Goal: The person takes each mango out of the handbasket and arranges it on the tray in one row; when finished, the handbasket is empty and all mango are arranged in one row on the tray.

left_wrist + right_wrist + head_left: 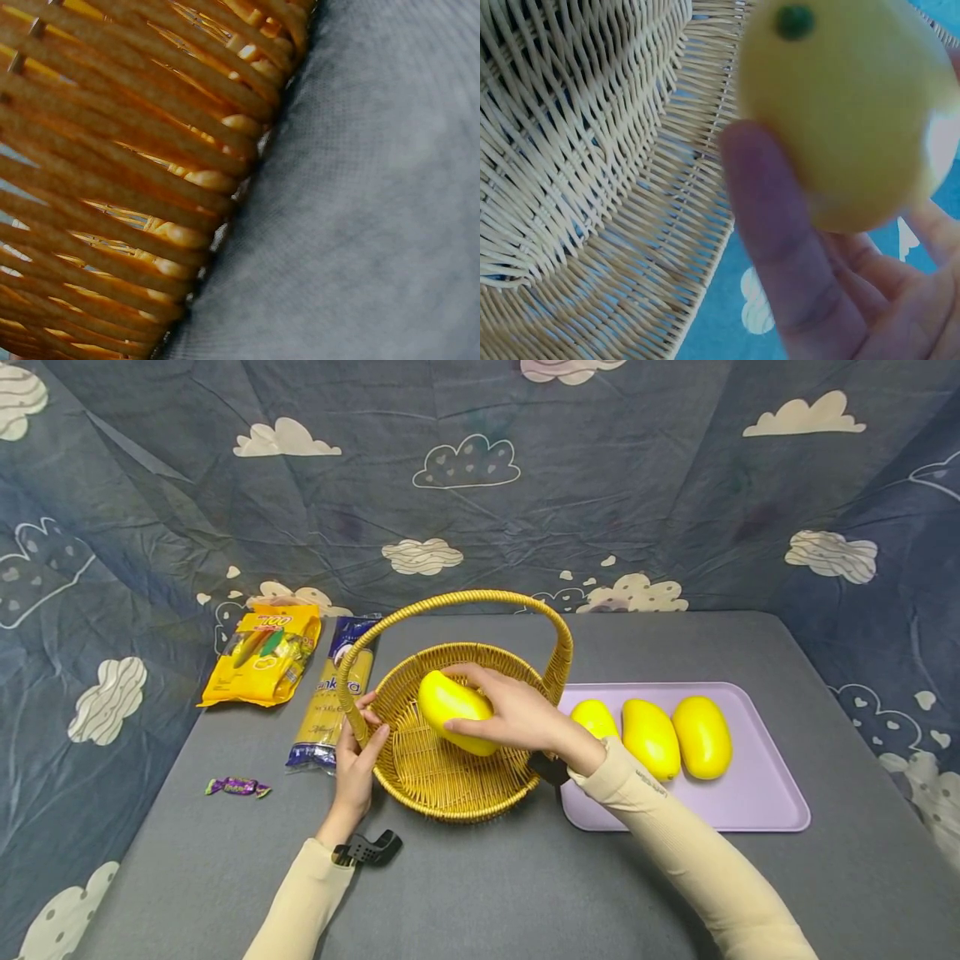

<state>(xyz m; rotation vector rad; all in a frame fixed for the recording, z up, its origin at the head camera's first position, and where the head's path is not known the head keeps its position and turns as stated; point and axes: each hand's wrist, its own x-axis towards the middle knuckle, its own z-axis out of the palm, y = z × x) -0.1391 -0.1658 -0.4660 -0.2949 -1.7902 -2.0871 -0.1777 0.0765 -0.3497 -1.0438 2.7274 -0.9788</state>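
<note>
A yellow mango (455, 713) is gripped in my right hand (517, 714), thumb on the near side and fingers over the far side. It is over the inside of a golden wicker basket (420, 777); whether it touches the bottom I cannot tell. The right wrist view shows the mango (847, 112) close up, with a dark green spot on its end. At the basket's left side, my left hand (356, 768) holds the rim near the foot of the arched handle. Only the woven wall of the basket (135, 165) and grey cloth appear in the left wrist view.
Three more mangoes (649, 739) lie on a lilac tray (757, 793) to the right, one partly behind my right arm. Left of the basket are a pasta packet (318, 718), a yellow candy bag (262, 656) and a purple wrapped candy (237, 787).
</note>
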